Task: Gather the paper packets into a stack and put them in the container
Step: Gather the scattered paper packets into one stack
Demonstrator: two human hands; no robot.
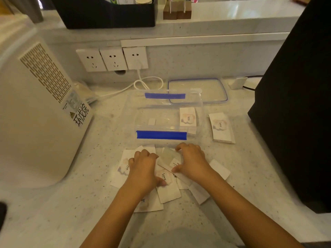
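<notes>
Both hands are down on a messy pile of paper packets [166,178] on the bench [71,203], right in front of the clear container [143,113]. Left hand [143,169] is curled with its thumb on a packet, right hand [191,161] half-curled over the top ones. Another small stack [222,127] sits just right of the container, its lid [198,90] behind.

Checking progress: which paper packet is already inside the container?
The packet at the clear container's right end; all the others lie outside on the counter.
</notes>
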